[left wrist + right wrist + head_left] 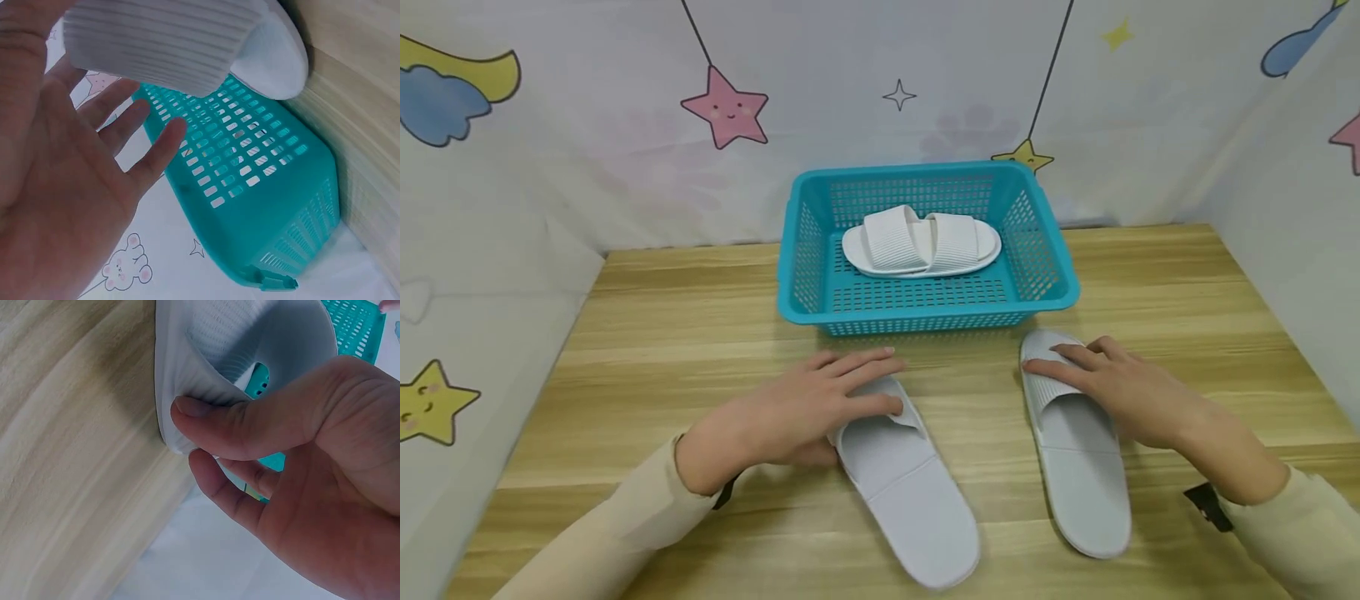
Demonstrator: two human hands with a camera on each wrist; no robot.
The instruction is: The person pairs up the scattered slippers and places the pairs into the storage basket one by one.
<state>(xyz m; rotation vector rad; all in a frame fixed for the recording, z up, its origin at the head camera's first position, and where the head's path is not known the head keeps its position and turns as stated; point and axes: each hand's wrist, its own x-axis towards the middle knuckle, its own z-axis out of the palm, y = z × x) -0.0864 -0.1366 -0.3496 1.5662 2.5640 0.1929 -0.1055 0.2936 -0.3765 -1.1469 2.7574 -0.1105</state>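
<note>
Pinching one slipper (1086, 492) under right hand (1131, 396), touching other slipper (917, 517) under loose, relaxed left hand (808, 412). Could lose hold from pinching too lightly, or bump basket (925, 314) ahead from pushing.

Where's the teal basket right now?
In the head view, the teal basket stands centrally toward the back of the table, just beyond the grey slipper at the right hand, white slippers inside.

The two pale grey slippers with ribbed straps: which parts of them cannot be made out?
Head view: left pale grey slipper, strap mostly covered by left hand.
Head view: right pale grey slipper, strap partly covered by right hand.
Wrist views: both heels cut off by each picture's top edge.
</note>
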